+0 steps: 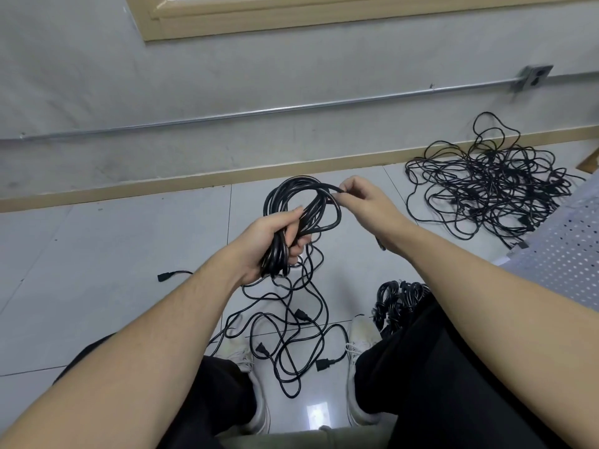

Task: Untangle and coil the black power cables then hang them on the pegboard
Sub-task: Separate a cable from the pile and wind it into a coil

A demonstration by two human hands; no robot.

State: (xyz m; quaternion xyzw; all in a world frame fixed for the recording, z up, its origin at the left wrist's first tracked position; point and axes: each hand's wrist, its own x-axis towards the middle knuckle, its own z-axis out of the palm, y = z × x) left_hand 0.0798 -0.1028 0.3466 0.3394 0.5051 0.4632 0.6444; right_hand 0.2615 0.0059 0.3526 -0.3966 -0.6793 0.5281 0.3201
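Pale glossy floor tiles point(113, 254) run up to a tan baseboard under a grey wall. Above them the left hand point(275, 241) grips a gathered coil of black power cable point(301, 202), fingers curled round the bundled loops. The right hand point(359, 194) pinches a strand at the top of that coil between thumb and fingertips. From the coil loose black cable trails down into a slack tangle on the floor point(291, 332), spread between two white sneakers point(361, 335) – several plugs show in it. Beside the right knee sits a dark coiled bundle point(397, 299). Farther right, near the baseboard, lies a large tangled heap of black cables point(486, 186), next to a white perforated pegboard panel point(564, 254)
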